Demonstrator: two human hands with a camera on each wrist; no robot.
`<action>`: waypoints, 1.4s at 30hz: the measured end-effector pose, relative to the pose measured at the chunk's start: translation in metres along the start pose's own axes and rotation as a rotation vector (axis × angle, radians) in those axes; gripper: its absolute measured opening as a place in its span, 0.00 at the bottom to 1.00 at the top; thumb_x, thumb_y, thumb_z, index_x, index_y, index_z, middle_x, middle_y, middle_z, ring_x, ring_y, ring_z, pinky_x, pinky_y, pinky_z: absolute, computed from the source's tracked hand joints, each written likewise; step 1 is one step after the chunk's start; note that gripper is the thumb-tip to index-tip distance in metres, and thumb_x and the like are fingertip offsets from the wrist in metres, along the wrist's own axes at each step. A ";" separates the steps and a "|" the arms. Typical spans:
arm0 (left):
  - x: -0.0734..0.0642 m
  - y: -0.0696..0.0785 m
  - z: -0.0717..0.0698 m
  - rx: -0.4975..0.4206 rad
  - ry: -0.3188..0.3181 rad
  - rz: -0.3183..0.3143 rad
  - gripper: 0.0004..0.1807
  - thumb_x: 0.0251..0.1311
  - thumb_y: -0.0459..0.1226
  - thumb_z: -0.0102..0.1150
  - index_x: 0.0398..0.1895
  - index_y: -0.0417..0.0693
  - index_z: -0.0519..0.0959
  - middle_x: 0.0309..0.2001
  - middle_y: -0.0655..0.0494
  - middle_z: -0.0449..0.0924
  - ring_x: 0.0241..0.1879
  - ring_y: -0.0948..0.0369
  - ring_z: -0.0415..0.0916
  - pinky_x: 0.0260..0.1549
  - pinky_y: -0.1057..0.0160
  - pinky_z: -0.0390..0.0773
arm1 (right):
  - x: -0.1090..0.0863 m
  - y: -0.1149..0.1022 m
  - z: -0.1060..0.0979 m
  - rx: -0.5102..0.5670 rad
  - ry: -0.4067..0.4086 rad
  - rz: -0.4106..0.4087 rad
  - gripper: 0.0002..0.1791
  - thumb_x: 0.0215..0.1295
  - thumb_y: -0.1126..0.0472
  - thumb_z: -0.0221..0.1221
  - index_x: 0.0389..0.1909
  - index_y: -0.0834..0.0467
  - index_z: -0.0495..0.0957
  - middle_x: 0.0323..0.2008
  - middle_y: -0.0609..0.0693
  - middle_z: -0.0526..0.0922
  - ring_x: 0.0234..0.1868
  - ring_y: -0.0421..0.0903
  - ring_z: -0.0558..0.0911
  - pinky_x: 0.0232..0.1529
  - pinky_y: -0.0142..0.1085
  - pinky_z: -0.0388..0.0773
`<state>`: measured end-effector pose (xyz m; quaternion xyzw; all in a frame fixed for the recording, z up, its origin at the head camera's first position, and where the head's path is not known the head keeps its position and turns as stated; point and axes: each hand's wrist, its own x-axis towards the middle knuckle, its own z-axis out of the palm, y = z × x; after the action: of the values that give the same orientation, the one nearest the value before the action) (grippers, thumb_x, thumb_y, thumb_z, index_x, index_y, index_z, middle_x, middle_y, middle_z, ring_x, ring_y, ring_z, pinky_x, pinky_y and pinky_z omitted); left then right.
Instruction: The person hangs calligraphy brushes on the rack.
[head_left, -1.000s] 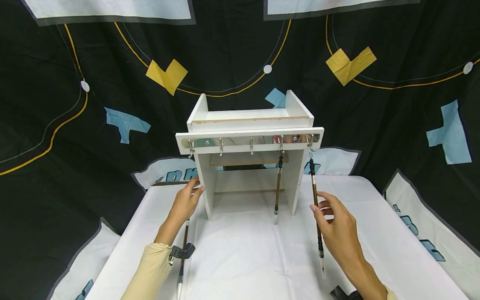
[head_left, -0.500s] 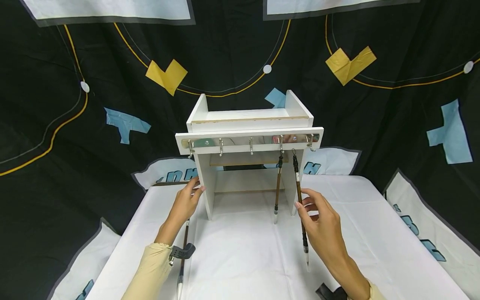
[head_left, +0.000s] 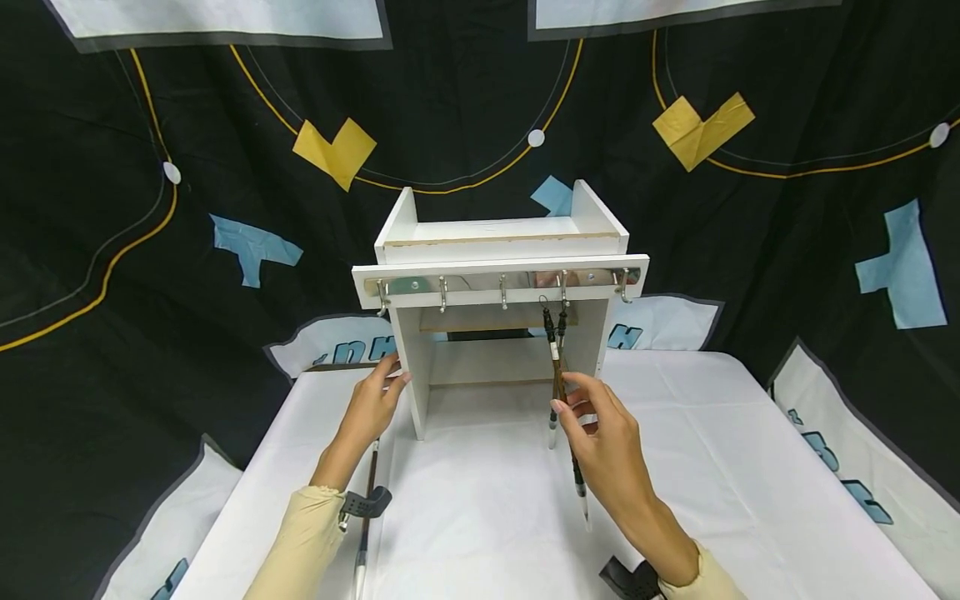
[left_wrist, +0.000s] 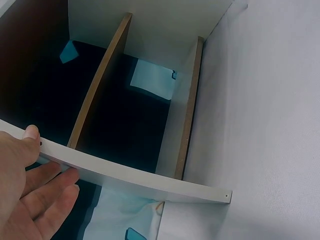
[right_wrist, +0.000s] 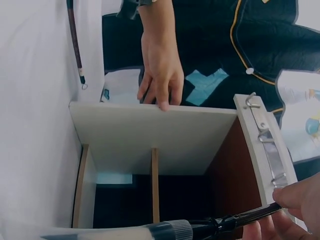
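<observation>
So our right hand point(head_left: 607, 446) pinches an unhooked brush point(head_left: 577, 468) at five o'clock, our left hand point(head_left: 369, 407) touches the rack point(head_left: 408, 367), one hung brush point(head_left: 552, 417) looks done, and a third brush point(head_left: 363, 542) lies at seven.

Back left panel point(head_left: 307, 340): blue slanted lettering, apparently "n" and "H", the second partly covered; a smaller blue character to their left, unreadable.

Back right panel point(head_left: 678, 321): one blue slanted letter, apparently "H".

Right panel point(head_left: 810, 396): row of blue characters, turned sideways along the edge; not securely legible.

Lower left panel point(head_left: 191, 504): one blue character, cut by the view's bottom edge; unreadable.

Left wrist view: blue character fragments on two white panels; unreadable.

Right wrist view: panel at right point(right_wrist: 299, 97), coloured print, cut off; unreadable.

Front brush point(head_left: 577, 477): pale band on shaft, too small to read.
</observation>
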<state>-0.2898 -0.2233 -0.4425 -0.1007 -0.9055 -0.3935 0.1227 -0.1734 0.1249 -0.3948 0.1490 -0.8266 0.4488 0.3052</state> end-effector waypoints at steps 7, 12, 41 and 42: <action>0.000 0.000 0.000 -0.001 -0.011 -0.005 0.30 0.84 0.44 0.48 0.82 0.44 0.60 0.74 0.33 0.69 0.69 0.36 0.74 0.65 0.37 0.78 | 0.002 -0.001 0.011 0.009 -0.018 -0.024 0.22 0.70 0.67 0.69 0.62 0.56 0.79 0.39 0.48 0.82 0.38 0.41 0.85 0.32 0.32 0.86; 0.000 0.001 -0.001 -0.005 -0.010 -0.006 0.29 0.84 0.44 0.48 0.81 0.44 0.60 0.74 0.33 0.69 0.69 0.36 0.74 0.65 0.37 0.78 | 0.006 -0.001 0.019 0.019 -0.016 -0.051 0.23 0.69 0.67 0.70 0.63 0.57 0.79 0.39 0.48 0.82 0.38 0.41 0.84 0.32 0.31 0.85; -0.001 0.001 -0.002 0.000 -0.008 0.001 0.30 0.84 0.44 0.48 0.81 0.41 0.60 0.74 0.33 0.69 0.69 0.37 0.74 0.65 0.37 0.78 | 0.009 0.001 0.034 -0.030 -0.051 -0.025 0.22 0.70 0.65 0.70 0.63 0.56 0.79 0.39 0.48 0.81 0.37 0.39 0.81 0.32 0.32 0.82; 0.000 0.001 -0.002 0.000 -0.009 0.001 0.30 0.84 0.44 0.48 0.81 0.42 0.60 0.74 0.33 0.69 0.69 0.37 0.75 0.65 0.37 0.78 | 0.009 0.001 0.035 -0.031 -0.049 -0.025 0.22 0.70 0.65 0.70 0.63 0.56 0.79 0.39 0.48 0.81 0.37 0.39 0.81 0.32 0.32 0.82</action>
<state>-0.2887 -0.2236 -0.4405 -0.1032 -0.9059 -0.3931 0.1189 -0.1941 0.0970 -0.4041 0.1655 -0.8388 0.4284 0.2924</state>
